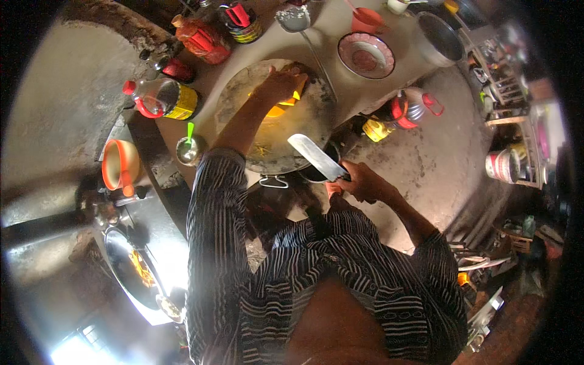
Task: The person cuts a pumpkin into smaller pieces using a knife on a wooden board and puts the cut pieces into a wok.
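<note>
On a round wooden chopping board (pixel 315 123), my left hand (pixel 285 84) is closed over yellow-orange vegetable pieces (pixel 299 89), possibly pumpkin; its fingertips are partly hidden. A further orange piece (pixel 275 111) lies just below the hand, and thin shreds (pixel 261 150) are near the board's front edge. My right hand (pixel 362 180) grips the handle of a cleaver (pixel 317 155). The broad blade points up and left over the board's front right edge, apart from the pieces. A metal wire handle (pixel 273 181) shows below the board.
Left of the board are an oil jug (pixel 175 98) and a metal bowl (pixel 187 150) with a green spoon. A long-handled spatula (pixel 292 19) reaches the board's right side, near an enamel basin (pixel 366 54). A wok (pixel 132 269) holding orange shreds is lower left.
</note>
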Motion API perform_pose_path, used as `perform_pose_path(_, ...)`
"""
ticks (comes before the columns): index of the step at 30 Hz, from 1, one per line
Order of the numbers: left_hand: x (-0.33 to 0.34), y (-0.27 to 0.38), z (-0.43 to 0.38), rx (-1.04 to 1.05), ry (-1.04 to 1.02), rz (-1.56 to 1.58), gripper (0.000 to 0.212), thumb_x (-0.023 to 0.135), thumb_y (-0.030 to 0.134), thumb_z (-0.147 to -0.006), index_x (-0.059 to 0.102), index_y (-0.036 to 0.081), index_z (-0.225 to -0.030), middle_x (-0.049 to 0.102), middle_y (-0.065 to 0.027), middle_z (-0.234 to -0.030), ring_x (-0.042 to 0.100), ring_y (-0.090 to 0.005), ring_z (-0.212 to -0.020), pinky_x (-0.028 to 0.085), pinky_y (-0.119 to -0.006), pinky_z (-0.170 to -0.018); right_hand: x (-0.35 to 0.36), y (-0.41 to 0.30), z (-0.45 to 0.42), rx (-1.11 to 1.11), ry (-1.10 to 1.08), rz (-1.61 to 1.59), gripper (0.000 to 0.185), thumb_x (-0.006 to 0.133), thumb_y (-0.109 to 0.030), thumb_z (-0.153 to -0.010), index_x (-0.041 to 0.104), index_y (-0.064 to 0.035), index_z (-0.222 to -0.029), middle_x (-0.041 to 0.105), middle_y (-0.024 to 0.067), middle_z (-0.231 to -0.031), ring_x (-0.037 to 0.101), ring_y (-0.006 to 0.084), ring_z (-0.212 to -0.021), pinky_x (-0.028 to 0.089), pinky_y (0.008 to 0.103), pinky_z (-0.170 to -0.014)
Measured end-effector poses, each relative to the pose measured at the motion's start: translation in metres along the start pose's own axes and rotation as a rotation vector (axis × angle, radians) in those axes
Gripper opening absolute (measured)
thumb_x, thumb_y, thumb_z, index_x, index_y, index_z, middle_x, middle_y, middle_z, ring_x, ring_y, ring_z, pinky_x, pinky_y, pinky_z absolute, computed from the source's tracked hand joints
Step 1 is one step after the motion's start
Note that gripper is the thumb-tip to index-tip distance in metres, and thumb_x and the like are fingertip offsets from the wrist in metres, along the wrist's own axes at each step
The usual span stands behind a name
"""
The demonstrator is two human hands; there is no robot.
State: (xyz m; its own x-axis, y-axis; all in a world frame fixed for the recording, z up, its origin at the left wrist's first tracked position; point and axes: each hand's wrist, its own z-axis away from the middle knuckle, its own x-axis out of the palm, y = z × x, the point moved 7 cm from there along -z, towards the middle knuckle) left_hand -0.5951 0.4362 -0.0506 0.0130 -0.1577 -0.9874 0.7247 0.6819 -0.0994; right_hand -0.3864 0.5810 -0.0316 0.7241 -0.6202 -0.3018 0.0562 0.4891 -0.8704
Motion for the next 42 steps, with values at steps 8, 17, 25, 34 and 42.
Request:
perform_pose_path(8,-0.015,-0.024,-0.026,-0.104,-0.228,0.366,0.059,0.062,0.004,-0.052,0.052,0.01,-0.11,0.056,-0.0185,-0.1,0.054,-0.0316,-0.095,0.043,-0.037,-0.082,-0.033,0.04,0.027,0.017,0.227,0.002,0.021,0.05,-0.015,-0.079,0.045,0.0021,-0.089,0.051,0.01,-0.053,0.05,0.016,-0.038,0.042,0.0299,-0.036)
perform_pose_path(17,-0.032,-0.098,0.047,-0.424,0.152,0.527,0.041,0.069,0.018,-0.054,0.057,0.008,-0.091,0.057,-0.0112,-0.098,0.056,-0.0252,-0.089,0.045,-0.036,-0.076,-0.034,0.032,-0.001,0.106,0.062,0.015,0.035,0.054,-0.025,-0.073,0.045,0.0041,-0.09,0.055,0.0253,-0.071,0.057,0.0373,-0.066,0.045,0.0425,-0.06)
perform_pose_path(25,-0.009,-0.051,0.175,-0.909,0.112,0.038,0.047,0.064,0.023,-0.065,0.047,0.004,-0.104,0.039,-0.0146,-0.115,0.041,-0.0291,-0.103,0.041,-0.043,-0.075,-0.009,-0.012,-0.084,0.045,-0.161,-0.088,0.029,0.05,-0.015,-0.079,0.043,0.0066,-0.097,0.052,0.0111,-0.053,0.049,0.0168,-0.036,0.041,0.0321,-0.035)
perform_pose_path(34,-0.009,0.032,0.169,-1.059,0.394,-0.011,0.048,0.057,0.024,-0.068,0.046,0.006,-0.111,0.044,-0.0138,-0.101,0.042,-0.0291,-0.094,0.036,-0.044,-0.074,-0.021,-0.038,-0.158,0.086,-0.136,0.122,0.029,0.048,-0.014,-0.078,0.04,0.0035,-0.099,0.049,0.0066,-0.055,0.05,0.0144,-0.04,0.043,0.0307,-0.036)
perform_pose_path(42,-0.001,0.037,0.188,-0.9,0.486,0.27,0.044,0.059,0.015,-0.068,0.048,0.011,-0.11,0.05,-0.0084,-0.098,0.045,-0.0274,-0.096,0.039,-0.042,-0.075,-0.029,-0.048,-0.166,-0.015,-0.049,0.373,0.027,0.05,-0.016,-0.079,0.04,0.0003,-0.099,0.055,0.0121,-0.063,0.054,0.022,-0.045,0.044,0.035,-0.039)
